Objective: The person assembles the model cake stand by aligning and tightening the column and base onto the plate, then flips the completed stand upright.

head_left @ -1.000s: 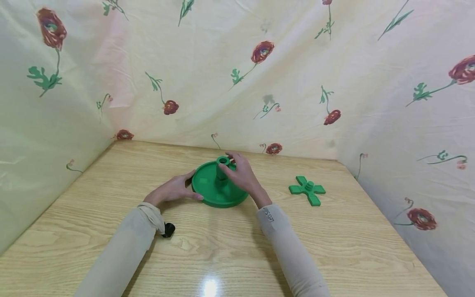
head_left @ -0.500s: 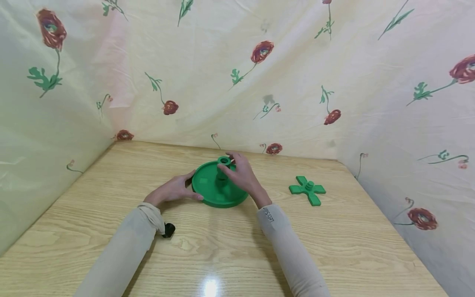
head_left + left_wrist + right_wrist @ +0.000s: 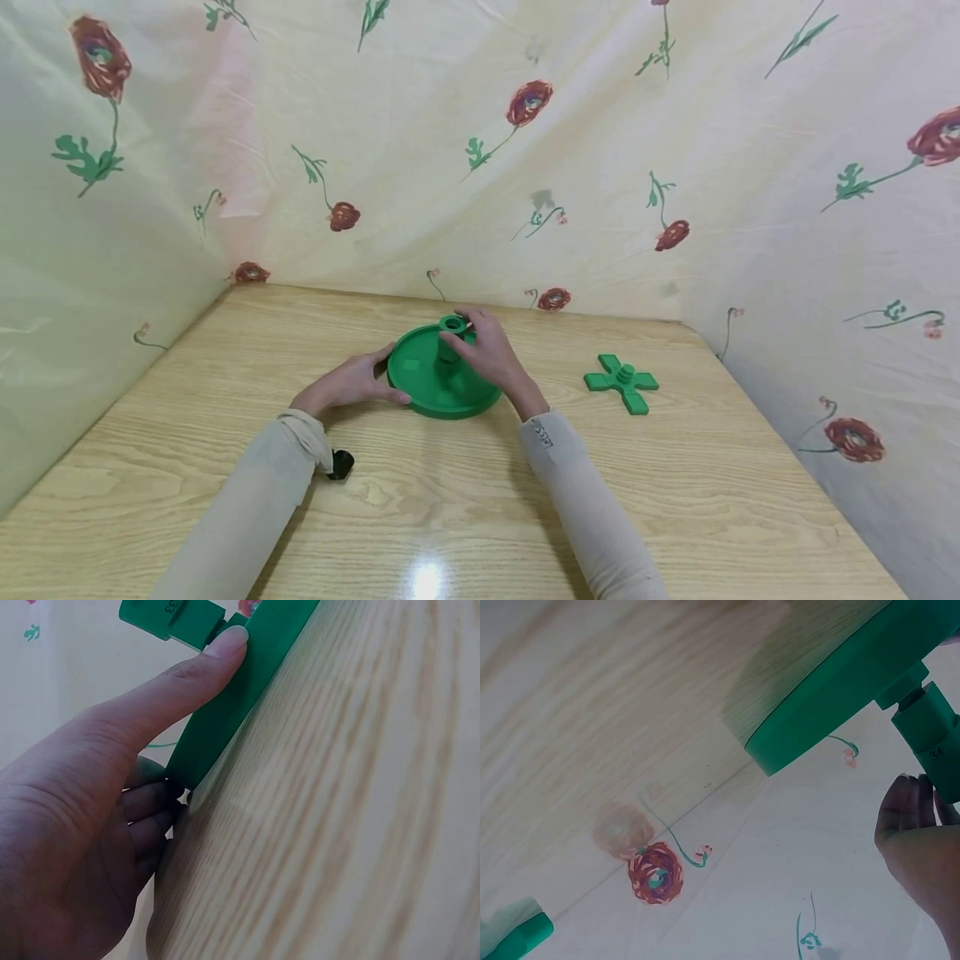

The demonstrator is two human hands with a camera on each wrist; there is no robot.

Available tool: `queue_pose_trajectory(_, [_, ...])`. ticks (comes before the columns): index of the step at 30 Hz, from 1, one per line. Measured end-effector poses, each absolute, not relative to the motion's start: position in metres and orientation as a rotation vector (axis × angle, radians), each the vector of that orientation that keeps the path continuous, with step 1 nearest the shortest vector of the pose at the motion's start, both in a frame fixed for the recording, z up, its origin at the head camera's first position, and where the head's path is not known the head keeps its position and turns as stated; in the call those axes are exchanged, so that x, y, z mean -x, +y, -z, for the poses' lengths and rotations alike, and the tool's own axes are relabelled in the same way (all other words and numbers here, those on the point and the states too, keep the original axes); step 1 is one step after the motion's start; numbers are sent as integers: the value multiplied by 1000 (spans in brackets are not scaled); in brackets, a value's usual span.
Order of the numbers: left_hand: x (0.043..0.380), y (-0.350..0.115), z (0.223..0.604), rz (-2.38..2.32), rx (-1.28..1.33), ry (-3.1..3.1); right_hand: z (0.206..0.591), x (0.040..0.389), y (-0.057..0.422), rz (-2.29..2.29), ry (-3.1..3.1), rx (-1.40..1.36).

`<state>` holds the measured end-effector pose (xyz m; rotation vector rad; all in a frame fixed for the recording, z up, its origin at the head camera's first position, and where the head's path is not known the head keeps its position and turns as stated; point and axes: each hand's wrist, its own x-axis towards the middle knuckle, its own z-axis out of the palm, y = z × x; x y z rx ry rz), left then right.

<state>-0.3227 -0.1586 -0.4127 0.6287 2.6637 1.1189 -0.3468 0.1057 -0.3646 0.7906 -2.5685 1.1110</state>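
Observation:
A shallow green round dish (image 3: 423,393) with a raised rim rests on the table. My left hand (image 3: 348,385) grips its left edge, the thumb over the rim in the left wrist view and the fingers round the side. Over the dish's centre stands a hollow green cylinder (image 3: 452,342), upright, with numbers marked on its side. My right hand (image 3: 489,354) holds it near its top between thumb and fingers. In the right wrist view a narrower neck shows between the cylinder (image 3: 928,731) and the hub (image 3: 901,686) on the dish.
A green cross-shaped piece (image 3: 622,382) with a threaded stud lies to the right of the dish. The wooden table (image 3: 450,508) is bounded at the back and sides by hanging flowered sheeting (image 3: 420,150). A small black object (image 3: 341,465) sits at the left cuff.
Over the last second the green cylinder has shifted very slightly to the right over the dish's centre. Both hands keep nearly the same places, and the dish stays put.

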Motion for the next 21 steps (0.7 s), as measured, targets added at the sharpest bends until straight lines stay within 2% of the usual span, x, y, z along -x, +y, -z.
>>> queue_pose_trajectory(21, [323,-159,414,-1135,-616,2654,365,347,106,-1072,-2564,-787])
